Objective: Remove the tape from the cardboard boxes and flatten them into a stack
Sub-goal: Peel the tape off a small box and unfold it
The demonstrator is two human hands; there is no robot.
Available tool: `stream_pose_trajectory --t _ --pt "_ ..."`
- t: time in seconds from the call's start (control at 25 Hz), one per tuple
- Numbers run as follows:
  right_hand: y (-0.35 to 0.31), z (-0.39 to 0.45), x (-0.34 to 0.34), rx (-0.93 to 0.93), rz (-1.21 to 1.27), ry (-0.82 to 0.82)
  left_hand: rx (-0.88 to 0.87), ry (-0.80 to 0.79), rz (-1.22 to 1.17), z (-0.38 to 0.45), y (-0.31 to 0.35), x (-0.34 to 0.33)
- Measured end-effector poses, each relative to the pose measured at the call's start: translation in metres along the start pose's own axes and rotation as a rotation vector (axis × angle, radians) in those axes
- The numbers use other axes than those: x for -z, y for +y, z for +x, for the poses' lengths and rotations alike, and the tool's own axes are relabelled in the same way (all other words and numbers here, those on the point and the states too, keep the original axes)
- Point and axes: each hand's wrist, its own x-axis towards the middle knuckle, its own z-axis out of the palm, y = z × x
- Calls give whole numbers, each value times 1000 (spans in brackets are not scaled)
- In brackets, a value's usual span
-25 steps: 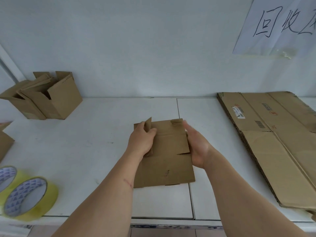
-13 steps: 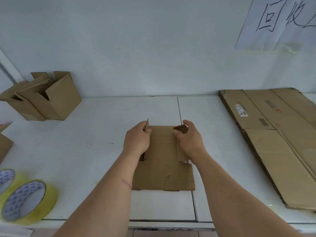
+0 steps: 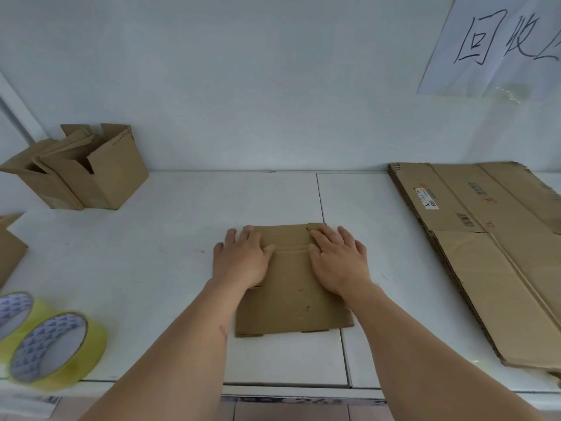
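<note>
Tape rolls (image 3: pixel 51 349) sat at the tabletop's (image 3: pixel 151 253) front left corner, one cut off by the frame. Two open boxes (image 3: pixel 88 171) stood at the back left corner; a stack of flattened cardboard (image 3: pixel 491 262) covered the right edge, running out of view. A paper sign (image 3: pixel 501 47) on the wall was cropped, its writing partly lost. The small flattened box (image 3: pixel 291 296) lay near the front edge's middle. The left hand (image 3: pixel 241 259) and right hand (image 3: pixel 338 262) lay spread flat, palms down on its far half, hiding its side folds and grasping nothing.
</note>
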Motion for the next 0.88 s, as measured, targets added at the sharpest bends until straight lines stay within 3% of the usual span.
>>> stream_pose_trajectory --t 0.28,0.4,0.56,0.68,0.88 --pt "-23 -25 -4 -122 -109 -88 77 -22 -97 3 6 -14" --pt "-31 -66 -11 -136 -121 -103 81 -23 -15 5 15 -10" --pt "-32 -97 -14 -147 -135 -119 -14 64 103 7 28 -8" --pt "-30 -95 -15 -160 -144 -137 -131 -31 40 12 25 -15" --pt "-36 -104 -2 -262 -108 -63 -35 -30 45 10 28 -12"
